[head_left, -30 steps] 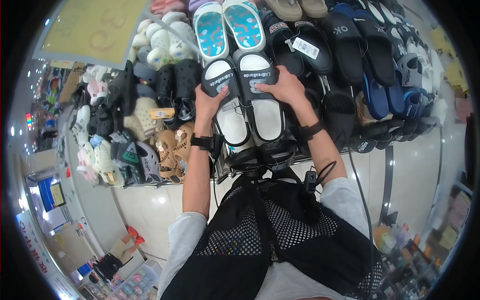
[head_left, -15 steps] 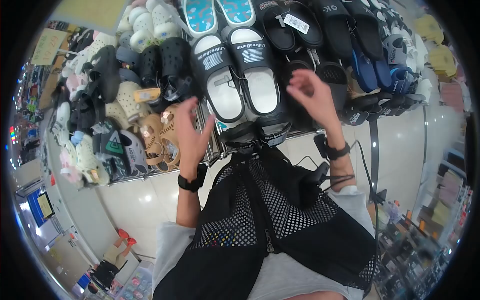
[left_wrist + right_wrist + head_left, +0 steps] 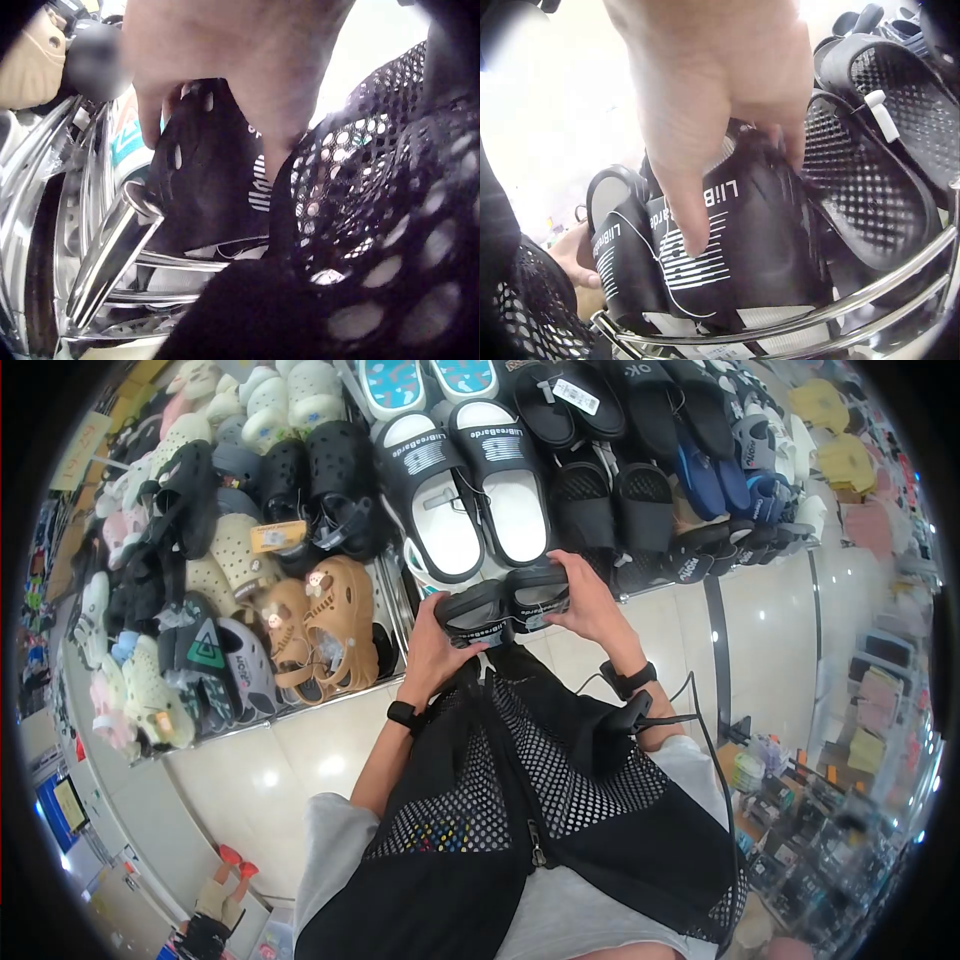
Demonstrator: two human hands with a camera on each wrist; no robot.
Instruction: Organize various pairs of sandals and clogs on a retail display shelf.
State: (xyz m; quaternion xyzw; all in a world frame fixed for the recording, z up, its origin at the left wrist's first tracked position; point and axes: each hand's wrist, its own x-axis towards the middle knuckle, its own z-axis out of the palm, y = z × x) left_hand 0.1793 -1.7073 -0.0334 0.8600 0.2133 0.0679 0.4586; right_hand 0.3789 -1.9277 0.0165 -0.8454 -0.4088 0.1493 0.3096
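Note:
A pair of black slides with white lettering [image 3: 478, 618] stands at the rack's front edge in the head view. The left hand [image 3: 437, 650] grips its left side, thumb below and fingers over the outer edge. On the other side the right hand [image 3: 590, 600] holds the second slide. In the right wrist view the right thumb lies across the striped strap [image 3: 697, 262], fingers round the far side. The left wrist view shows the left hand [image 3: 232, 52] round a black strap [image 3: 202, 172]. Just behind lies a black pair with white insoles [image 3: 447, 535].
Tan clogs [image 3: 342, 625] and black clogs [image 3: 340, 470] lie to the left, black slides [image 3: 643, 510] to the right. A chrome rail [image 3: 900, 277] runs along the rack's front. Blue patterned slides [image 3: 393, 382] sit farther back.
Both hands let go of the white-insoled pair, drew apart and back toward the body, then took hold of the black pair at the front edge. The head view has shifted.

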